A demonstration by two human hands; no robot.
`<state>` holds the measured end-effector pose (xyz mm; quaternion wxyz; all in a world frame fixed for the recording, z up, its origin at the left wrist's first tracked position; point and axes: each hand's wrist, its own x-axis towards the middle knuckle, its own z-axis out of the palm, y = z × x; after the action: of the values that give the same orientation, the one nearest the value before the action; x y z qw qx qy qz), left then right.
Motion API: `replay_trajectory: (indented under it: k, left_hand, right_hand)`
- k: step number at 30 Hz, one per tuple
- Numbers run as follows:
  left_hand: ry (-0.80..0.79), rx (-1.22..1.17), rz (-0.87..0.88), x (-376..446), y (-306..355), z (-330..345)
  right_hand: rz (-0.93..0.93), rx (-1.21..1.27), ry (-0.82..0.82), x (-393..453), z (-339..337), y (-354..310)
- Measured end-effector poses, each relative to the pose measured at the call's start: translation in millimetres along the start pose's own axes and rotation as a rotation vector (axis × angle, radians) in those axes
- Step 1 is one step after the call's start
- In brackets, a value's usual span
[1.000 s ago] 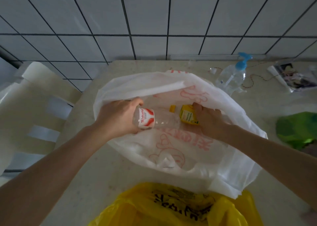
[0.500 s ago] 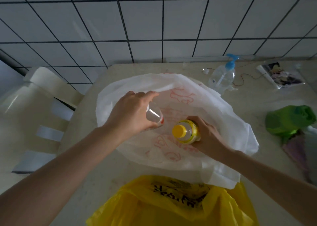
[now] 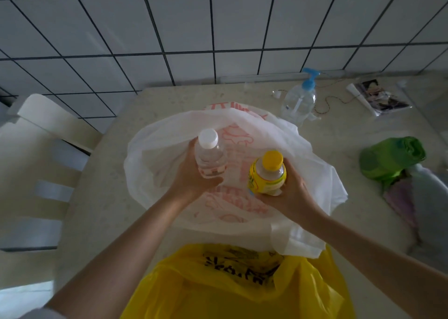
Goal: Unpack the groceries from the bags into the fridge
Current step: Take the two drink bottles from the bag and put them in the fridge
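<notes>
My left hand [image 3: 191, 178] grips a clear water bottle [image 3: 210, 157] with a white cap, held upright above the white bag [image 3: 155, 149]. My right hand [image 3: 288, 192] grips a bottle with a yellow cap and yellow label [image 3: 266, 173], also upright, just right of the water bottle. The white bag with red print lies open on the beige table [image 3: 101, 197]. A yellow bag [image 3: 230, 287] with black print sits at the near edge, below my arms.
A pump bottle [image 3: 300, 98] with a blue top stands at the back of the table near the tiled wall. A green bag [image 3: 390, 158] and other bags lie at the right. A packet with a picture [image 3: 378, 98] lies far right. A white chair [image 3: 36, 163] stands to the left.
Both hands have lifted their bottles out of the white bag and turned them upright. The water bottle's cap now points toward me.
</notes>
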<state>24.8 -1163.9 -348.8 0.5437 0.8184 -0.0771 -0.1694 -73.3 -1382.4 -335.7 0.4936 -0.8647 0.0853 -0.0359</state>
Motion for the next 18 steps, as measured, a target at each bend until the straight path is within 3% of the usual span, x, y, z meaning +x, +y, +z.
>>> replay_trajectory:
  k: [2,9,18]
  left_hand:
    - [-0.024,-0.040,-0.044,-2,-6,1]
    - [0.239,0.037,0.055,-36,32,3]
    - [0.321,-0.141,0.046,-150,109,-16]
  right_hand:
    - [0.032,0.070,0.011,-2,-1,-4]
    - [0.040,0.250,0.002,-29,-18,-50]
    - [-0.024,0.345,-0.125,-124,-47,-123]
